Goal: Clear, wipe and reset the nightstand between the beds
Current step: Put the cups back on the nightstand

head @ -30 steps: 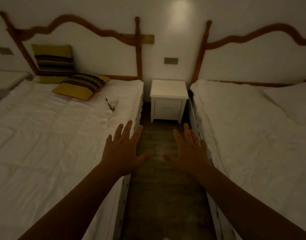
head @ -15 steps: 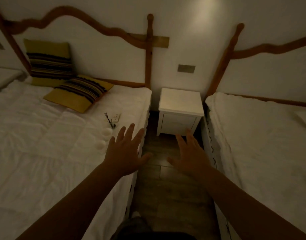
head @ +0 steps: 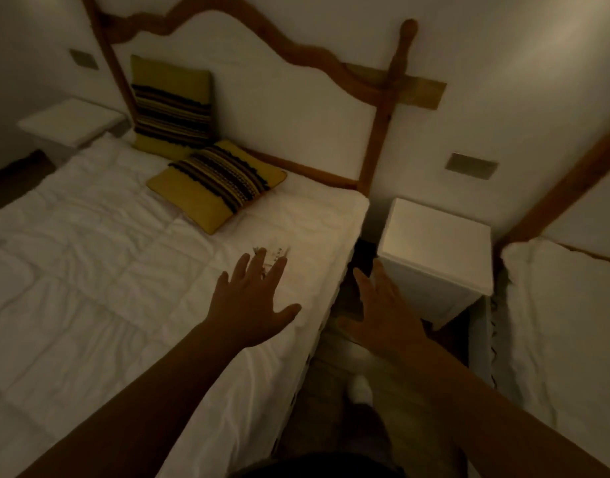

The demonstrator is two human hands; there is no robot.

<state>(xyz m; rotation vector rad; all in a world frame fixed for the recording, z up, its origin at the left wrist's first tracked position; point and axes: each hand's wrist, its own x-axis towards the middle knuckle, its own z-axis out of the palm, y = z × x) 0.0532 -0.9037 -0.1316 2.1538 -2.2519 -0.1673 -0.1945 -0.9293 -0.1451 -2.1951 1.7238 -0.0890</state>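
A small white nightstand (head: 438, 243) stands against the wall between two white beds, and its top is bare. My left hand (head: 251, 301) hovers open over the left bed (head: 107, 270), its fingertips just short of a few small items (head: 274, 253) lying on the cover; they are blurred and partly hidden by my fingers. My right hand (head: 386, 312) is open over the gap between the beds, level with the nightstand's near left corner. Neither hand holds anything.
Two yellow striped cushions (head: 217, 184) lie at the left bed's head under a wooden headboard (head: 296, 60). The right bed (head: 565, 322) closes the narrow wooden floor aisle (head: 334, 367). A second white nightstand (head: 72, 122) stands far left. A wall plate (head: 471, 165) sits above the nightstand.
I have stepped forward and turned left. The nightstand and left bed are much nearer, and my left hand has reached over the small items on the cover.
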